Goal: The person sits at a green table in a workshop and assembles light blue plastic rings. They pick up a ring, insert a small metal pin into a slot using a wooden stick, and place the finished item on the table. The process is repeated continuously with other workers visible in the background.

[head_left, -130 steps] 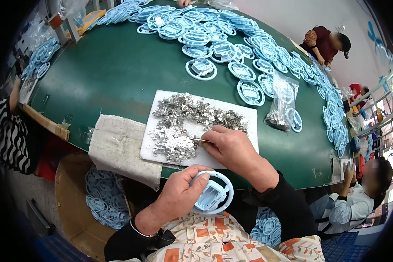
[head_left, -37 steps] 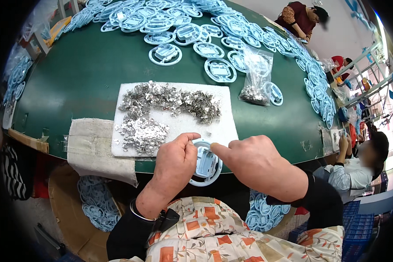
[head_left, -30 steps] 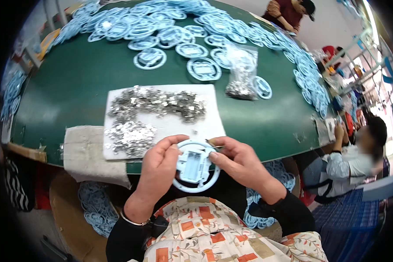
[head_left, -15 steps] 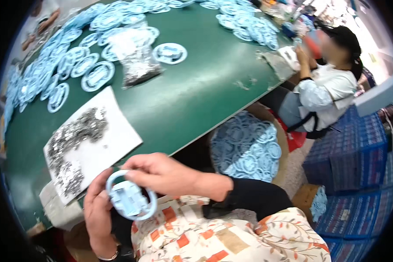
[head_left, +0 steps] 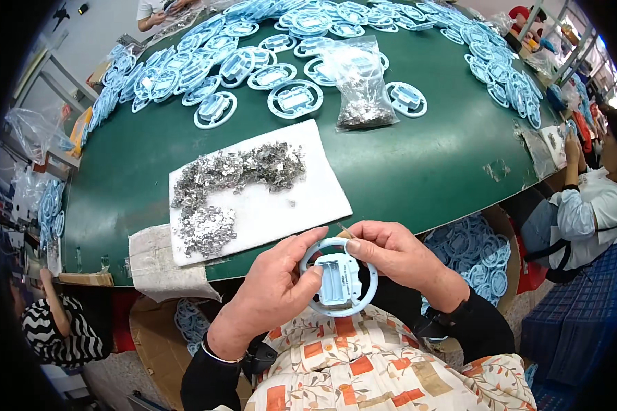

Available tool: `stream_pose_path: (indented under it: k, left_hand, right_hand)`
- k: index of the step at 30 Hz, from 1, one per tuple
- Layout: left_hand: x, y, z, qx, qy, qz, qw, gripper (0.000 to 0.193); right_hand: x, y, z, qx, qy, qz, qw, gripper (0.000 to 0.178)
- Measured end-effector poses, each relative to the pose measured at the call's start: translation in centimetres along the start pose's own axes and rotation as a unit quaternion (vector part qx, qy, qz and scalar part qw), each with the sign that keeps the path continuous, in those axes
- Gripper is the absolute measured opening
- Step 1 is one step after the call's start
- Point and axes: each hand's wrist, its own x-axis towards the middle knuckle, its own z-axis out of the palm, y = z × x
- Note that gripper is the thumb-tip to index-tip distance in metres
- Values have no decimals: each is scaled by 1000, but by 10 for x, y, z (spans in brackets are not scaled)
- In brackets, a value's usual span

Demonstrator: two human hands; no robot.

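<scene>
A light blue plastic steering-wheel-shaped part, with a rectangular compartment in its middle, is held between my two hands just off the table's near edge. My left hand grips it from the left, thumb on the compartment's side. The thumb of my right hand lies at the top right of the rim, fingers bent behind. By those fingertips a thin sliver pokes out, too small to make out. Beyond my hands, a white pad carries a heap of small shiny metal pieces.
Many like blue parts cover the far side of the green table. A clear bag of metal pieces stands among them. Cloth hangs over the near edge. Below right is a container of blue parts; a co-worker sits beyond.
My view has swung left and levelled, so hands and table sit nearer the middle. Both hands still hold the blue part, whose compartment now shows more squarely.
</scene>
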Motion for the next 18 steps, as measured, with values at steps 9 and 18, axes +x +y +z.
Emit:
stream_pose_path:
  k: [9,18]
  left_hand:
    - [1,-35,1,-211,25,10,977,43]
    - [-7,-58,8,-497,-37,48,866,45]
  right_hand:
    - [6,-23,26,31,28,-50,998,31]
    - [23,-18,46,-249,76,-122,958,12]
